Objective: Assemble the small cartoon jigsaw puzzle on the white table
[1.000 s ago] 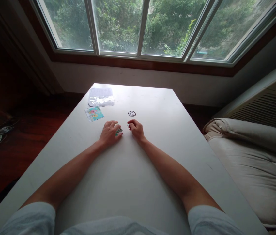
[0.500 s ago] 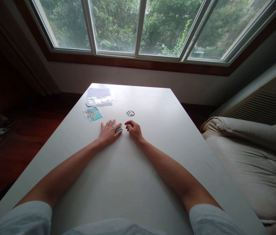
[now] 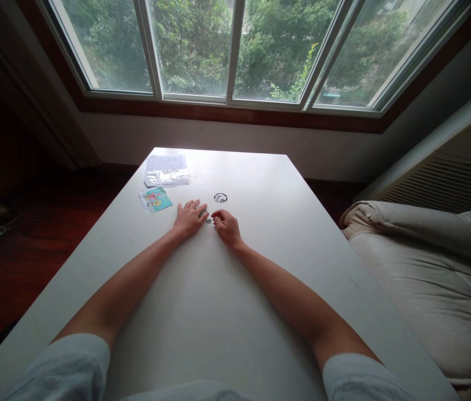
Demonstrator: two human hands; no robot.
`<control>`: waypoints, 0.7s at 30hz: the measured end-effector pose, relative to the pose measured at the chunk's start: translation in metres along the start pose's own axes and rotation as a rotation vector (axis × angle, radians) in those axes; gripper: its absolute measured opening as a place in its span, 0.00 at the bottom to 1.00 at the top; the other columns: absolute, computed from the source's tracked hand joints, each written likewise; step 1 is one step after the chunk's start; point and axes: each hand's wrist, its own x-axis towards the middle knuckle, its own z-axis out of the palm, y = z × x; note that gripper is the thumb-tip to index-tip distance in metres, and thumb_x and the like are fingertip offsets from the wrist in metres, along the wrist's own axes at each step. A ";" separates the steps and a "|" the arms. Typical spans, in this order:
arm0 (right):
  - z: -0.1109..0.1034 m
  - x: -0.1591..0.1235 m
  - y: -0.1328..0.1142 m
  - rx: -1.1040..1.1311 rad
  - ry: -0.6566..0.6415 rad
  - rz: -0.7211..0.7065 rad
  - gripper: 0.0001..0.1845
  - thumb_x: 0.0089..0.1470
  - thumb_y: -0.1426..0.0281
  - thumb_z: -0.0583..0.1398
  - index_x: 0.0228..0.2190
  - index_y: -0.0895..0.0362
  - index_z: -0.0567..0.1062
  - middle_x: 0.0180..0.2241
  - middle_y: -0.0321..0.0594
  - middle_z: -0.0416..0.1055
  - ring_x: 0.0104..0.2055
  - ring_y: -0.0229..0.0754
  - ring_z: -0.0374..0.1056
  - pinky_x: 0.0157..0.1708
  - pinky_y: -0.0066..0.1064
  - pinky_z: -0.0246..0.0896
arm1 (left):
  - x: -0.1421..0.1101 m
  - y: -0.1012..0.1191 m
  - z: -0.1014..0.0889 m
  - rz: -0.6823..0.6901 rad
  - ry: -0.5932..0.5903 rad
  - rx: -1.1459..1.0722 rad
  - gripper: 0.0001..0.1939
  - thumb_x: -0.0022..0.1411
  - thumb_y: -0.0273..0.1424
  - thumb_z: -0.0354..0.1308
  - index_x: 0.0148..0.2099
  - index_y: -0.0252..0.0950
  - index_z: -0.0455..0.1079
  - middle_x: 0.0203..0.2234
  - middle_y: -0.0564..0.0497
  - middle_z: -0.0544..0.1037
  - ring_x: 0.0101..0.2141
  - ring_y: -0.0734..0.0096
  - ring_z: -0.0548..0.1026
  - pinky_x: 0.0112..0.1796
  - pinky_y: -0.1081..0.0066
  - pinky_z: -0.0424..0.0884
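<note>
My left hand [image 3: 189, 218] lies on the white table with its fingers spread, partly over a small green-and-white patterned item [image 3: 209, 220]. Most of that item is hidden by the hand, and I cannot tell whether it is one piece or several. Close on its right, my right hand [image 3: 227, 227] is curled, thumb and fingers drawn together. Whatever those fingers hold, if anything, is too small to make out. Beyond both hands rests a round black-and-white disc [image 3: 220, 197].
A colourful turquoise card [image 3: 155, 199] lies left of my hands, partly in clear plastic. Behind it is a clear plastic bag with papers [image 3: 166, 170]. The white table [image 3: 210, 312] narrows toward the window. A padded beige seat [image 3: 411, 278] stands along the right.
My left hand has shifted slightly right and away from me, covering more of the green patterned item. My right hand stays curled beside it. The whole view has tilted a little.
</note>
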 end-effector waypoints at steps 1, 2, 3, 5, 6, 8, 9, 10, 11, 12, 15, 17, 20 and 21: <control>0.000 0.000 -0.001 -0.023 -0.006 -0.021 0.11 0.57 0.69 0.54 0.35 0.53 0.76 0.36 0.37 0.76 0.38 0.42 0.70 0.42 0.33 0.66 | -0.002 0.001 -0.001 0.011 0.022 -0.009 0.24 0.72 0.48 0.46 0.63 0.49 0.67 0.66 0.45 0.65 0.66 0.50 0.58 0.63 0.39 0.49; 0.000 0.000 -0.002 -0.032 -0.016 -0.036 0.10 0.58 0.68 0.54 0.36 0.52 0.76 0.37 0.38 0.76 0.39 0.43 0.71 0.44 0.34 0.66 | -0.003 0.001 -0.002 0.020 0.047 -0.019 0.23 0.71 0.49 0.48 0.61 0.48 0.69 0.64 0.45 0.67 0.64 0.51 0.60 0.63 0.41 0.50; 0.001 0.000 -0.002 -0.025 -0.030 -0.043 0.10 0.59 0.68 0.54 0.38 0.52 0.76 0.39 0.39 0.76 0.41 0.43 0.71 0.44 0.34 0.66 | -0.005 0.002 -0.003 0.027 0.071 -0.027 0.23 0.70 0.50 0.50 0.60 0.47 0.70 0.63 0.45 0.68 0.63 0.52 0.62 0.63 0.43 0.52; 0.001 0.001 -0.001 0.036 -0.054 -0.027 0.12 0.60 0.67 0.54 0.43 0.51 0.75 0.43 0.39 0.76 0.42 0.42 0.72 0.45 0.34 0.68 | -0.008 0.003 -0.004 0.039 0.105 -0.035 0.23 0.68 0.50 0.53 0.58 0.46 0.72 0.61 0.44 0.70 0.61 0.52 0.64 0.63 0.46 0.54; 0.001 0.002 0.000 0.089 -0.056 0.000 0.13 0.61 0.66 0.54 0.45 0.51 0.74 0.44 0.40 0.75 0.42 0.41 0.73 0.43 0.33 0.68 | -0.009 0.003 -0.005 0.046 0.113 -0.035 0.23 0.67 0.50 0.54 0.57 0.46 0.72 0.60 0.44 0.71 0.61 0.52 0.65 0.62 0.47 0.55; 0.001 0.005 0.002 0.212 -0.041 0.077 0.14 0.63 0.64 0.52 0.48 0.51 0.71 0.46 0.41 0.74 0.41 0.40 0.74 0.38 0.31 0.70 | -0.009 0.004 -0.006 0.064 0.113 -0.030 0.24 0.65 0.50 0.57 0.58 0.46 0.71 0.60 0.43 0.70 0.60 0.50 0.65 0.62 0.47 0.56; 0.000 0.006 0.003 0.263 -0.028 0.112 0.14 0.63 0.63 0.52 0.47 0.52 0.71 0.46 0.41 0.74 0.41 0.40 0.75 0.36 0.30 0.70 | -0.009 0.004 -0.006 0.070 0.109 -0.027 0.24 0.64 0.49 0.58 0.58 0.46 0.71 0.60 0.43 0.70 0.60 0.50 0.65 0.62 0.47 0.56; 0.000 0.007 0.004 0.298 -0.013 0.138 0.14 0.63 0.62 0.51 0.46 0.52 0.71 0.45 0.41 0.74 0.40 0.40 0.75 0.34 0.29 0.69 | -0.009 0.004 -0.006 0.071 0.107 -0.024 0.25 0.63 0.49 0.59 0.58 0.46 0.71 0.60 0.44 0.70 0.60 0.50 0.65 0.62 0.46 0.56; -0.001 0.007 0.005 0.314 0.004 0.152 0.15 0.63 0.61 0.52 0.45 0.53 0.71 0.44 0.41 0.74 0.40 0.40 0.75 0.33 0.28 0.69 | -0.009 0.004 -0.006 0.070 0.105 -0.023 0.24 0.63 0.49 0.59 0.58 0.47 0.71 0.60 0.44 0.70 0.60 0.50 0.65 0.62 0.46 0.56; -0.002 0.008 0.006 0.313 0.023 0.155 0.15 0.62 0.60 0.52 0.44 0.53 0.72 0.42 0.41 0.75 0.40 0.41 0.75 0.32 0.28 0.69 | -0.008 0.004 -0.005 0.068 0.108 -0.022 0.23 0.64 0.48 0.59 0.58 0.47 0.71 0.60 0.44 0.71 0.60 0.51 0.65 0.61 0.47 0.56; -0.006 0.008 0.008 0.263 0.074 0.132 0.14 0.61 0.60 0.53 0.41 0.54 0.74 0.40 0.40 0.75 0.40 0.42 0.74 0.34 0.29 0.69 | -0.007 0.001 -0.004 0.078 0.128 -0.025 0.18 0.68 0.43 0.55 0.56 0.46 0.73 0.58 0.45 0.72 0.58 0.54 0.67 0.60 0.50 0.59; -0.009 0.008 0.009 0.231 0.085 0.124 0.14 0.60 0.60 0.54 0.39 0.54 0.74 0.38 0.39 0.76 0.39 0.42 0.73 0.36 0.30 0.69 | -0.005 -0.001 -0.003 0.095 0.138 -0.038 0.16 0.69 0.41 0.54 0.55 0.45 0.74 0.57 0.46 0.73 0.56 0.55 0.69 0.59 0.52 0.61; -0.010 0.007 0.010 0.219 0.076 0.132 0.14 0.59 0.60 0.54 0.37 0.54 0.75 0.36 0.39 0.76 0.38 0.42 0.73 0.36 0.30 0.68 | -0.002 -0.004 -0.003 0.108 0.140 -0.069 0.14 0.68 0.38 0.54 0.52 0.44 0.74 0.54 0.47 0.74 0.54 0.56 0.69 0.58 0.54 0.62; -0.009 0.007 0.011 0.225 0.073 0.137 0.14 0.59 0.60 0.54 0.36 0.54 0.75 0.35 0.39 0.76 0.37 0.42 0.72 0.35 0.30 0.68 | 0.000 -0.005 -0.004 0.108 0.139 -0.077 0.13 0.67 0.37 0.54 0.51 0.43 0.74 0.53 0.46 0.75 0.53 0.56 0.69 0.58 0.54 0.63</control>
